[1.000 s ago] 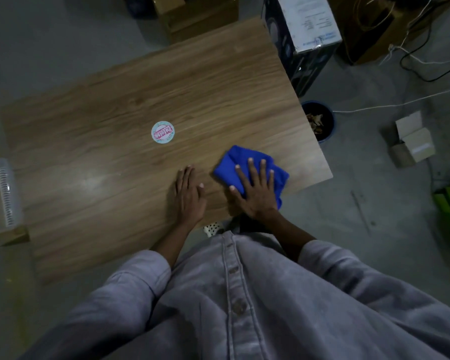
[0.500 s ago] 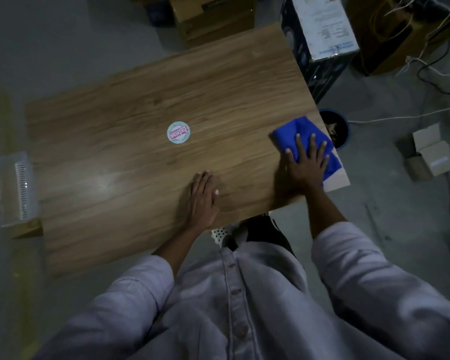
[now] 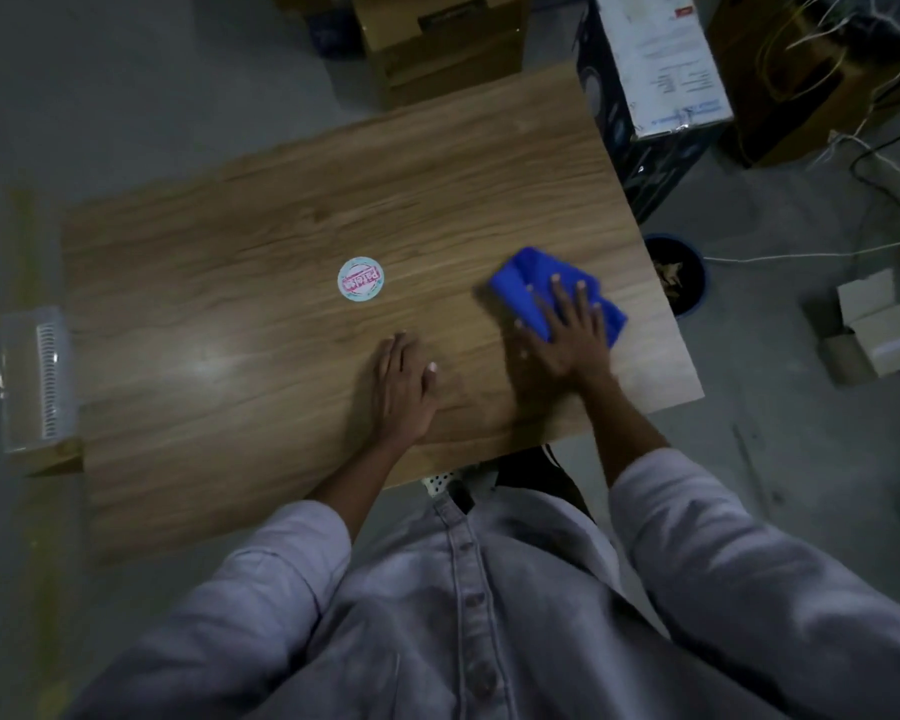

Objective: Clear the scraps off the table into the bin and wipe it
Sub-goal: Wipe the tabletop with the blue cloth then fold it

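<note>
Currently blue cloth [image 3: 533, 283] is pressed flat under right hand [image 3: 572, 335]; left hand [image 3: 404, 392] is laid flat on table [image 3: 230, 304] beside it.

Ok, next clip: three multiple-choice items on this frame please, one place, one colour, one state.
1. Where is the bin? A) on the floor right of the table B) on the table C) in a hand
2. Cloth colour? A) white B) red C) blue
3. The left hand is: A) gripping the cloth B) lying flat on the table C) lifting the bin
Answers: 1 A, it stands on the floor past the right edge; 2 C, blue folds show under the right hand; 3 B, straight fingers rest on the wood.
</note>
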The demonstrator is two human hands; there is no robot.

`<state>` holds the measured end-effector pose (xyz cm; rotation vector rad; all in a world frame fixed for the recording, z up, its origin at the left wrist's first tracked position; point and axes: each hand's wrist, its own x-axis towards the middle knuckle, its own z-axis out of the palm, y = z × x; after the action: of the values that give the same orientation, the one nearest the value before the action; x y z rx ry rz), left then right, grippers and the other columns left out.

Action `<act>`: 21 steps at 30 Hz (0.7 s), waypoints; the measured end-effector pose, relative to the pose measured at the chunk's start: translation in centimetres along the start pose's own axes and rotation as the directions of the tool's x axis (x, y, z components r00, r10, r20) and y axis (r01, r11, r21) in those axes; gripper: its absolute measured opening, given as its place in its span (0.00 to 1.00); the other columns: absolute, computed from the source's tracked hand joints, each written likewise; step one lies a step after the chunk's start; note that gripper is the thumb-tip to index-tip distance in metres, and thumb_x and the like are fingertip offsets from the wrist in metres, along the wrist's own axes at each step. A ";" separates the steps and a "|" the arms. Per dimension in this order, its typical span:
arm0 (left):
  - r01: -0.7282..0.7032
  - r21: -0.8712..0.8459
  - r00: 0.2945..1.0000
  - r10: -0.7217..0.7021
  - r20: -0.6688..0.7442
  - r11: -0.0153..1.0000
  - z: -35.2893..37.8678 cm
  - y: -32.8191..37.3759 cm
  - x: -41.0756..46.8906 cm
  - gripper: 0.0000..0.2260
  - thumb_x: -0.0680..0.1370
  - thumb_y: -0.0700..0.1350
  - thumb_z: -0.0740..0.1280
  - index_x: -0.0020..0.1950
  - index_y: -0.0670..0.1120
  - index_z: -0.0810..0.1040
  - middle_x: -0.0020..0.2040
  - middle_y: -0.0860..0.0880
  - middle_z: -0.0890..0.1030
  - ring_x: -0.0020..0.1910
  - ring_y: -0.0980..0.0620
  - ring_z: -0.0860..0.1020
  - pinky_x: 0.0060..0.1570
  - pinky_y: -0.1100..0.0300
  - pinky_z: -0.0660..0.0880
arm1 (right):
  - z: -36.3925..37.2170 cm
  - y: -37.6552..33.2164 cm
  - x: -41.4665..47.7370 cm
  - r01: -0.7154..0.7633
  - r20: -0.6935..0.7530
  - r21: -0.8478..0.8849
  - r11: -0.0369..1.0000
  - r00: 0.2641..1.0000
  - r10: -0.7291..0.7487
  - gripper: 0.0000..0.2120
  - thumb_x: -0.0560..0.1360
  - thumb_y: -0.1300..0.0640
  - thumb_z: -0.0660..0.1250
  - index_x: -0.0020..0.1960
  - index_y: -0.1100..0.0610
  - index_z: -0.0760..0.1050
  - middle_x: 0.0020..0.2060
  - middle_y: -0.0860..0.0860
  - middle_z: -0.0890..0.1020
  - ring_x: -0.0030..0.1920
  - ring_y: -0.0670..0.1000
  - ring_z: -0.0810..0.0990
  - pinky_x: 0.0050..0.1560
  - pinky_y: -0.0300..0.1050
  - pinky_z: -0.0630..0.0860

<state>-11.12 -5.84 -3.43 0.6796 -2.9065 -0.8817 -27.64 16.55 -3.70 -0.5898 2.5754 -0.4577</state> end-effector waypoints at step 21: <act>0.153 -0.166 0.949 -0.192 -0.248 0.974 3.5 4.7 18.8 0.23 0.83 0.52 0.55 0.67 0.39 0.78 0.70 0.40 0.77 0.73 0.38 0.70 0.74 0.45 0.64 | -5.6 2.0 13.6 -0.177 -0.249 -0.110 0.978 0.958 0.146 0.35 0.83 0.39 0.47 0.83 0.57 0.50 0.83 0.52 0.44 0.82 0.56 0.39 0.78 0.69 0.38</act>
<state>-30.55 -8.40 -5.66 0.9691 -2.5517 -0.9271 -42.02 13.00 -4.65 -0.3811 2.8741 -0.3220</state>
